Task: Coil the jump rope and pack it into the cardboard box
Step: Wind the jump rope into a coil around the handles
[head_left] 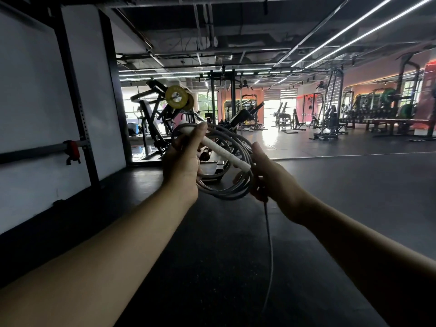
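Observation:
I hold a grey jump rope (pixel 232 197) wound into several loops at chest height in front of me. My left hand (pixel 182 159) grips the loops together with a white handle (pixel 221 147) that slants down to the right. My right hand (pixel 266 175) is closed on the right side of the coil, where the loose end of the rope (pixel 270 251) hangs down toward the floor. No cardboard box is in view.
A dark rubber gym floor (pixel 330 185) spreads ahead. A white wall with a black rack upright (pixel 77 109) and a red-clamped bar (pixel 72 151) stands to the left. A plate-loaded machine with a yellow plate (pixel 175 96) is straight ahead; benches and racks (pixel 330 119) fill the far right.

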